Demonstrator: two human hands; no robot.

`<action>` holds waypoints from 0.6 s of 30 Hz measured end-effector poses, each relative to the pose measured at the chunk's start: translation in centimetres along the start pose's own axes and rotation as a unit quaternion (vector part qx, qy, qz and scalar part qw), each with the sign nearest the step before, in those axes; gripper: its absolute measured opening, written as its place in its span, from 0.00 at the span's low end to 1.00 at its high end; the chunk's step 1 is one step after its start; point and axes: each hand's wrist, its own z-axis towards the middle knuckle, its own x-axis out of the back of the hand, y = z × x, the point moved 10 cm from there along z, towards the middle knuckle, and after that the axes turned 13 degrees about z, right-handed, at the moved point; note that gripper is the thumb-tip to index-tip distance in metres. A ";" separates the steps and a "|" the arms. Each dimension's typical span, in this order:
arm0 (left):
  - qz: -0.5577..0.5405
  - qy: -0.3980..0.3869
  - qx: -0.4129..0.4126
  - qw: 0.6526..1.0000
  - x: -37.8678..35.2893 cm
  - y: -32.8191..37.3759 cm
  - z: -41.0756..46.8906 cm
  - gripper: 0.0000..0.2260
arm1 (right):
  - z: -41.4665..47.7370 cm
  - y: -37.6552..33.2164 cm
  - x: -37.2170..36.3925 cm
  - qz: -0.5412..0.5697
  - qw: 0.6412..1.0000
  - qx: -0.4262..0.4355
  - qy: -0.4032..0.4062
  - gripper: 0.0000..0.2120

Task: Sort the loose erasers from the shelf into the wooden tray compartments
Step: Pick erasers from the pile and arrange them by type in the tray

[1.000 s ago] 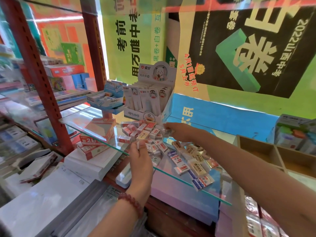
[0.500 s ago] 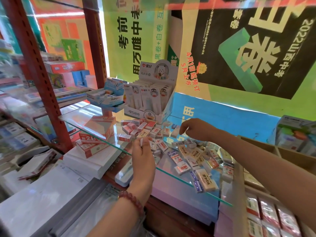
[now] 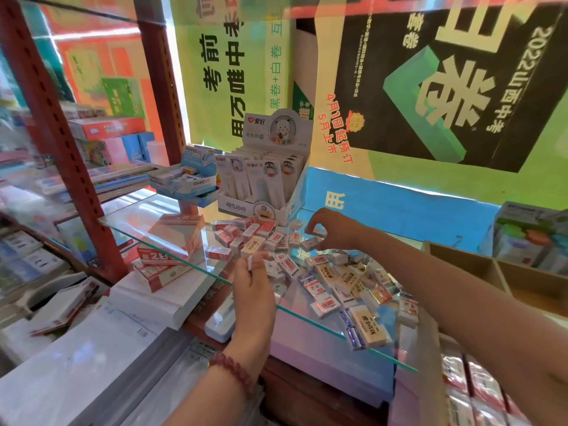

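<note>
Dozens of loose erasers (image 3: 325, 276) scattered at mixed angles on the glass shelf (image 3: 144, 224) between and beyond the hands, left hand (image 3: 255, 290) pinching a small white one, right hand (image 3: 333, 229) pinching another farther back and nearer to the wooden tray (image 3: 461, 252) off right.

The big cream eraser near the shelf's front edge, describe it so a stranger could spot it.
Find the glass shelf strewn with erasers. Follow the pile to its near right end, at the front edge. The cream eraser is bigger than the red-labelled ones, with black characters on top.
</note>
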 end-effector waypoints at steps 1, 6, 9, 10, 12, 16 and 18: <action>0.000 0.000 -0.001 1.000 -0.1 0.0 0.0 0.13 | 0.2 0.1 -0.1 0.011 1.000 -0.008 -0.012 0.27; 0.010 0.002 -0.005 1.000 -0.1 -0.1 0.1 0.12 | 1.3 0.0 -2.3 0.010 0.992 -0.056 -0.115 0.44; 0.014 0.006 0.002 1.000 0.0 -0.3 0.2 0.11 | 1.6 0.0 -3.2 0.032 0.987 -0.079 -0.134 0.41; 0.014 0.009 0.003 1.000 0.1 -0.3 0.3 0.11 | 1.6 -0.2 -2.9 0.030 0.989 -0.074 -0.124 0.39; 0.013 0.015 0.001 1.000 0.3 -0.3 0.3 0.12 | 1.5 -0.8 -2.2 0.012 0.993 -0.051 -0.109 0.35; 0.001 0.016 -0.003 1.000 0.6 -0.2 0.3 0.11 | 0.3 -1.2 -1.9 -0.002 0.992 -0.004 -0.124 0.32; -0.007 0.016 -0.005 1.000 0.6 -0.2 0.3 0.11 | -0.5 -1.2 -1.8 0.021 0.991 0.017 -0.130 0.31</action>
